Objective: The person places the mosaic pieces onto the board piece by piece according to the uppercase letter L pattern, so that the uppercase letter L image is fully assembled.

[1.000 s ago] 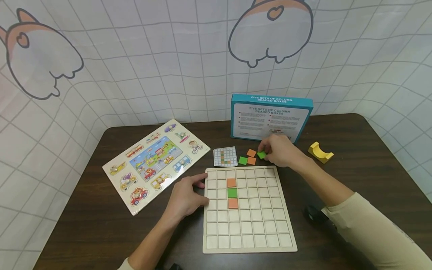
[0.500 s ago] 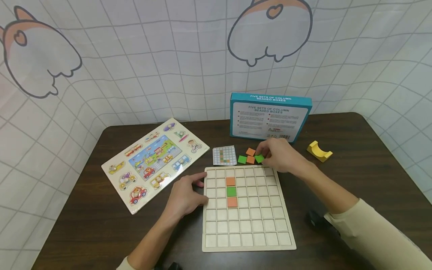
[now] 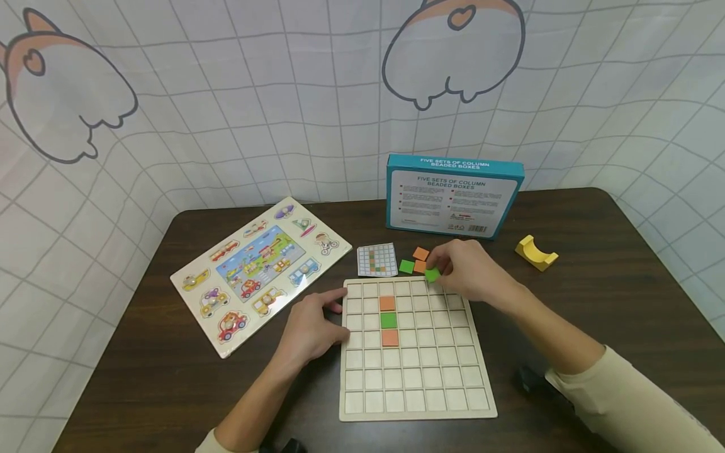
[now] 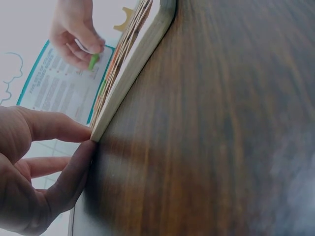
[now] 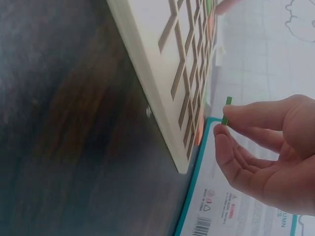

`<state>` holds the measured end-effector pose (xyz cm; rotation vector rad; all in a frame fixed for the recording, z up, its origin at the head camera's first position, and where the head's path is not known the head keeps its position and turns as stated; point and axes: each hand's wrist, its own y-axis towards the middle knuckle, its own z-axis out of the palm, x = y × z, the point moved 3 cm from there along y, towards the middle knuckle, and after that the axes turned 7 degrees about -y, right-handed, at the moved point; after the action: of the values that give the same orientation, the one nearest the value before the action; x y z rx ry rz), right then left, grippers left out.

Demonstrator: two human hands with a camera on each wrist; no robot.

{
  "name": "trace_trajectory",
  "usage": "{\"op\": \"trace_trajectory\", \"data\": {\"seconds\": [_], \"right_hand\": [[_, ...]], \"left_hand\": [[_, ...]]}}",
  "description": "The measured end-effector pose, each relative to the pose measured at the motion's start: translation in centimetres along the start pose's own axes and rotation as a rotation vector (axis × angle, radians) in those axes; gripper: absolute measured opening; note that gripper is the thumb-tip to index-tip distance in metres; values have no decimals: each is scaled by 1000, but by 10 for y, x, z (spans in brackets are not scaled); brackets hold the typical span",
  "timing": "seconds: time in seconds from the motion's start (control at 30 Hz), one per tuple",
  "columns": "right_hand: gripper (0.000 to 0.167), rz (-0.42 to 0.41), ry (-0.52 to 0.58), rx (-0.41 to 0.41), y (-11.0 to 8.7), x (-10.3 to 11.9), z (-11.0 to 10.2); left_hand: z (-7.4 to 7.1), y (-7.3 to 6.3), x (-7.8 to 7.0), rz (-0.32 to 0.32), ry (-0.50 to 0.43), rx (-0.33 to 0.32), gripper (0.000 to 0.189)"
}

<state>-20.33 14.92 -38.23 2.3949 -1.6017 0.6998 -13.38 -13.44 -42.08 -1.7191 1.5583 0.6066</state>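
My right hand (image 3: pixel 467 267) pinches a small green square tile (image 3: pixel 432 275) between thumb and fingers, just over the far edge of the wooden grid board (image 3: pixel 416 409). In the right wrist view the tile (image 5: pixel 227 111) is seen edge-on at the fingertips. My left hand (image 3: pixel 311 330) touches the board's left edge with a spread thumb and finger; in the left wrist view its fingertips meet the board's rim (image 4: pixel 128 78). One column of the board holds an orange tile (image 3: pixel 387 303), a green tile (image 3: pixel 388 320) and another orange tile (image 3: pixel 389 338), one below another.
Behind the board lie a printed grid card (image 3: pixel 377 260), a loose green tile (image 3: pixel 406 267) and two orange tiles (image 3: pixel 421 253). A teal-edged box (image 3: pixel 453 198) stands at the back. A yellow curved block (image 3: pixel 535 254) lies right, a picture puzzle board (image 3: pixel 260 270) left.
My right hand has drawn the green tile from beside the loose tiles toward me and slightly left, over the board's far edge. My left hand stays at the board's left edge.
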Motion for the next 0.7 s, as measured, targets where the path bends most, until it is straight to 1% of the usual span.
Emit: {"op": "trace_trajectory", "data": {"seconds": [0.2, 0.33, 0.53, 0.7], "right_hand": [[23, 12, 4, -6, -7, 6, 2], [21, 19, 12, 3, -12, 12, 4], [23, 35, 24, 28, -19, 20, 5], [22, 49, 29, 35, -25, 24, 7]], "left_hand": [[0, 0, 0, 2, -1, -3, 78], [0, -1, 0, 5, -4, -4, 78], [0, -2, 0, 18, -8, -4, 78], [1, -2, 0, 12, -13, -5, 78]]}}
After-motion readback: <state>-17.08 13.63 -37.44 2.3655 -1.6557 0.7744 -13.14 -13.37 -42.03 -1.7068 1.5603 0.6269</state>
